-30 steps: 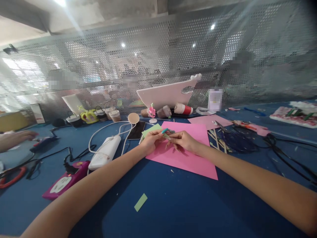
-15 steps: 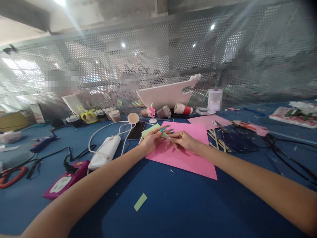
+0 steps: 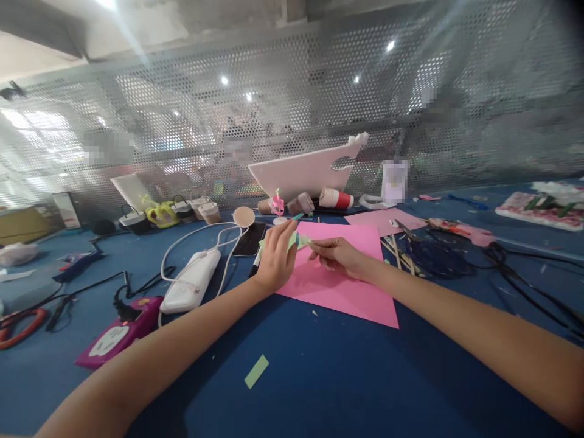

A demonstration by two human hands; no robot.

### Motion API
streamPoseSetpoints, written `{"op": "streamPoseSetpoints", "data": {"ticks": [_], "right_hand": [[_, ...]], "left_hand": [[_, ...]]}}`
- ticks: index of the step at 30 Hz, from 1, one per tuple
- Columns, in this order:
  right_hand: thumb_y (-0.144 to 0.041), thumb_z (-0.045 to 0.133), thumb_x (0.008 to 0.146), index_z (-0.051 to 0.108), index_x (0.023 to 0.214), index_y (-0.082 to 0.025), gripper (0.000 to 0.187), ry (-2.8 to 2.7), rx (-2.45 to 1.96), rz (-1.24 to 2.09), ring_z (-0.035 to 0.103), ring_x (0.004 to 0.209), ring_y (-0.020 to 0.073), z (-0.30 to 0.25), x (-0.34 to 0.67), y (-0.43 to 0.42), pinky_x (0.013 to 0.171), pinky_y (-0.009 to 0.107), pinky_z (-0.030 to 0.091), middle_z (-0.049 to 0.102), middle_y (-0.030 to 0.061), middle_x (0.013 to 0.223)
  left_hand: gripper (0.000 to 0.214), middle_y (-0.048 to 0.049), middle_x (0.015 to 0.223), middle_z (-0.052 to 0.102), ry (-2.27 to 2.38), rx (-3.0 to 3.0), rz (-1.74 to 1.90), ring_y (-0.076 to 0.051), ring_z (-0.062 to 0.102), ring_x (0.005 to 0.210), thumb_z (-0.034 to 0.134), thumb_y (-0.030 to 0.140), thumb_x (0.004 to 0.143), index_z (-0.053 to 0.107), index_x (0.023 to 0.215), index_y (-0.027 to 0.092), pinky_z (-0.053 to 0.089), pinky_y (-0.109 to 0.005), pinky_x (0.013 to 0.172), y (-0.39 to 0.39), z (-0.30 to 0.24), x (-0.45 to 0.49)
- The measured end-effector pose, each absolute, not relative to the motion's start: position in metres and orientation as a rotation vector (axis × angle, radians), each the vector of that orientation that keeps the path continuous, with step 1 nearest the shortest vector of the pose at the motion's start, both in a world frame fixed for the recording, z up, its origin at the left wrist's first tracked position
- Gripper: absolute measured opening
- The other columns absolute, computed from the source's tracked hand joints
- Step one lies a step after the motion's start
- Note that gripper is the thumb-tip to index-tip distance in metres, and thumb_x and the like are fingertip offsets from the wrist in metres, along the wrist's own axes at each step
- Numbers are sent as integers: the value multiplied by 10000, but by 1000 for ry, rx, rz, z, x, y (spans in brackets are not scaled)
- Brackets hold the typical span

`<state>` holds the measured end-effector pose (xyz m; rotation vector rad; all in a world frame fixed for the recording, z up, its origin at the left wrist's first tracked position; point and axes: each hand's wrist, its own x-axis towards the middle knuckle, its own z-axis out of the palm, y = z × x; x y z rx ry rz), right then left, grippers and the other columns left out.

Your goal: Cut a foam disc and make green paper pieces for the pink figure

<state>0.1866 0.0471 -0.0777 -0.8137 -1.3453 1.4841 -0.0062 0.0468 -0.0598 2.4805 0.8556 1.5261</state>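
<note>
Both my hands meet over a pink paper sheet (image 3: 340, 286) lying on the blue table. My left hand (image 3: 276, 255) is raised with its back toward me, fingers curled together around a small green paper piece (image 3: 303, 241). My right hand (image 3: 337, 255) rests low on the pink sheet and pinches the other end of the same green piece between fingertips. The nails are painted teal. A second green paper sheet (image 3: 274, 238) lies partly hidden behind my left hand.
A white power bank (image 3: 189, 281) with cable, a phone (image 3: 249, 239), a purple power strip (image 3: 119, 330) and a green paper strip (image 3: 257, 371) lie to the left and front. Scissors (image 3: 406, 231), sticks, black cables (image 3: 515, 267), paper cups (image 3: 336, 199) and a white board (image 3: 310, 172) stand behind.
My left hand has lifted and turned its back toward me, raising the green piece; my right hand has stayed low. Another person's hand at the far left has gone from view.
</note>
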Motion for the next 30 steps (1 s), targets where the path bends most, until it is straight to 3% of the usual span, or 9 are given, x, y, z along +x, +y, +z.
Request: {"op": "streamPoseSetpoints", "data": {"ticks": [3,6,9,17,22,27,30], "right_hand": [[-444,768,660,741,786,-143,328,-1280,-818,1473,427,479,45,-79,188,50,471,223,357,667,33,698],[-434,796,618,745,832,-152,357,-1304,-793,1445,400,448,40,-80,186,50,444,221,328,642,7,644],[-454,782,631,747,874,-149,392,-1408,-798,1406,399,409,41,-80,182,47,393,217,288,633,6,609],[-543,713,683,711,706,-123,420,-1540,-900,1324,378,299,49,-73,177,36,291,210,241,536,-28,432],[-543,644,759,712,843,-121,436,-1625,-935,1321,362,273,51,-73,178,35,258,209,256,527,-45,441],[-512,620,799,702,951,-121,428,-1654,-907,1324,316,270,39,-76,179,37,254,189,225,448,-81,403],[-511,598,818,694,907,-125,407,-1677,-914,1320,304,254,37,-76,179,36,244,189,214,437,-84,391]], "left_hand": [[559,-144,1393,476,840,2742,1295,-312,388,1303,476,104,794,465,1351,152,265,-495,1099,46,-61,-2],[580,-155,1364,501,895,2713,1194,-325,437,1249,519,123,774,464,1350,157,308,-490,1073,47,-64,2],[499,-147,1234,594,941,2580,1151,-312,536,1098,561,152,776,536,1273,193,374,-484,1004,50,-67,2],[413,-89,917,662,1030,2323,1165,-267,575,928,586,149,782,624,1185,234,384,-389,936,52,-69,0],[358,-57,750,633,1065,2267,1202,-218,567,761,592,169,792,672,1131,254,421,-343,854,58,-72,-3],[338,-60,777,672,1076,2434,1167,-172,591,708,541,174,839,657,1152,224,472,-299,749,64,-77,-6],[382,-62,834,704,1100,2554,1076,-152,621,710,507,125,849,618,1207,197,494,-278,710,65,-78,-6]]}}
